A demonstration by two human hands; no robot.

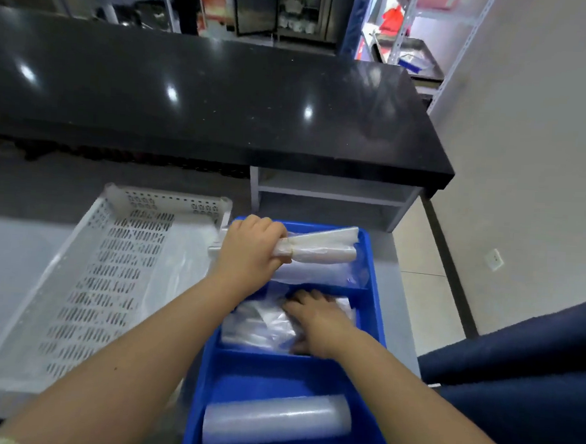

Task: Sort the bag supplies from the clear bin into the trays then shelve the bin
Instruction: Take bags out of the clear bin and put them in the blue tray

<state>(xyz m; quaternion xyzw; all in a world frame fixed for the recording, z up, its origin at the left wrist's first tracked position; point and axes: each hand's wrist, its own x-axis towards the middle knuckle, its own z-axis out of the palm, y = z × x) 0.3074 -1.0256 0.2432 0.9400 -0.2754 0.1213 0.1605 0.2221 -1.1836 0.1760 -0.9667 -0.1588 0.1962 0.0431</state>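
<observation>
From the head camera, a blue tray sits on a grey table, and it has three parts, one behind the other. The left hand is closed around one end of a white roll of bags and holds it over the far part of the tray. The roll points to the right, and more clear plastic lies under it in that far part. The right hand lies flat with its fingers spread a little, pressing down on a pile of clear bags in the middle part. It is not wrapped around anything. In the near part of the tray lies a fat clear roll on its side, all alone, and no hand touches it. Just to the left of the blue tray is a white tray with holes. A clear plastic sheet lies at its right side, and I cannot tell if that is part of the clear bin. Behind the table is a shiny black counter. Far back on the right stands a white metal shelf by the wall.
</observation>
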